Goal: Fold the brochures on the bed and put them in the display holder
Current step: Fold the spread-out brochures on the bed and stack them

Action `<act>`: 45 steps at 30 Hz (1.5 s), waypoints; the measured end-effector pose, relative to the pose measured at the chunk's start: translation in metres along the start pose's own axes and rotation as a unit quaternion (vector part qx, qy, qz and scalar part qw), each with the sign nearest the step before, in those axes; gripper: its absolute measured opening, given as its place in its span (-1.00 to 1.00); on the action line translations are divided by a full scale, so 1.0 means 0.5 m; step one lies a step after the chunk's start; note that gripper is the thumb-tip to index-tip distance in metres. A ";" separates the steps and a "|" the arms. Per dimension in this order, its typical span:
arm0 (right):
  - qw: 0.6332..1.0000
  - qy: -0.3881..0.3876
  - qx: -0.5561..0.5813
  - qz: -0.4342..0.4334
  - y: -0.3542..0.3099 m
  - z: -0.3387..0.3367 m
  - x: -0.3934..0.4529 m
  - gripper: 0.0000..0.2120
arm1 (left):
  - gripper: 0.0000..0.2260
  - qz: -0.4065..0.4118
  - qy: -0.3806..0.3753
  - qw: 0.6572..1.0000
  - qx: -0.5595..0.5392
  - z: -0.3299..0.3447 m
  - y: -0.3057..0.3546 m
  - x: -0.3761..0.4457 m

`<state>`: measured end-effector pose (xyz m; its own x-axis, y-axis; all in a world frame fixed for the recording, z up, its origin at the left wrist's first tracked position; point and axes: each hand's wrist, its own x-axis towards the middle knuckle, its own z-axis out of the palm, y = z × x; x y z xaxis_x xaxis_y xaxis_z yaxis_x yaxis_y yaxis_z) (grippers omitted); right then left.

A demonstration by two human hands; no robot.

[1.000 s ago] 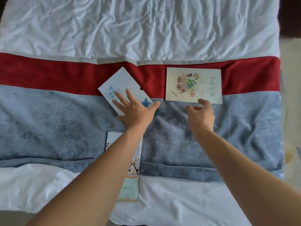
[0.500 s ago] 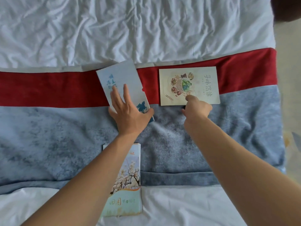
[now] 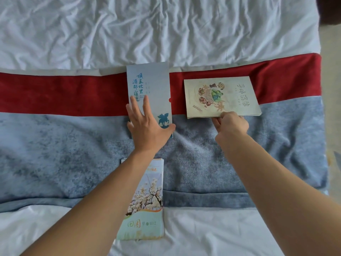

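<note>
Both hands on brochures, mid-bed; none in a holder yet, and no holder in view.

Blue brochure (image 3: 149, 89) lies upright across the red band (image 3: 55, 93), near end on the grey throw (image 3: 55, 154). Food brochure (image 3: 221, 97) just right of it, apart, lying sideways. Blossom brochure (image 3: 145, 200) nearer the person, partly under the L forearm, straddling throw and white sheet (image 3: 166, 30). Risks, as I judge: velvety throw is soft, so a crease pressed here may come out crooked; food brochure looks thick w/ several leaves, so lifting by one edge could fan it open or let it slip; L forearm could drag the blossom one. L hand (image 3: 147, 126): flat, fingers spread, pressing blue brochure's near end. R hand (image 3: 230, 124): fingers curled, pinching food brochure's near edge.
</note>
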<state>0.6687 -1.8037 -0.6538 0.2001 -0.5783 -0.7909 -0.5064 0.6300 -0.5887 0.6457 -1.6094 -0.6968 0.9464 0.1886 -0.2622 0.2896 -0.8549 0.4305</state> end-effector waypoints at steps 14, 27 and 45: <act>0.988 -0.024 -0.137 -0.068 0.033 -0.071 -0.009 -0.73 | -0.20 0.030 0.072 0.992 -0.099 -0.032 0.003 -0.026; 0.978 -0.067 -0.179 -0.083 0.058 -0.131 -0.012 -0.65 | -0.25 0.086 0.076 0.987 -0.116 -0.041 0.010 -0.076; 0.918 -0.146 -0.324 -0.179 0.092 -0.115 -0.027 -0.65 | -0.16 0.191 -0.013 0.981 0.026 0.013 0.066 -0.164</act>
<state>0.5946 -1.7967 -0.6607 0.6191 -0.4653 -0.6326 -0.7375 -0.0677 -0.6719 0.5766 -1.6561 -0.6670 0.9805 -0.1612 -0.1127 -0.0928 -0.8843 0.4576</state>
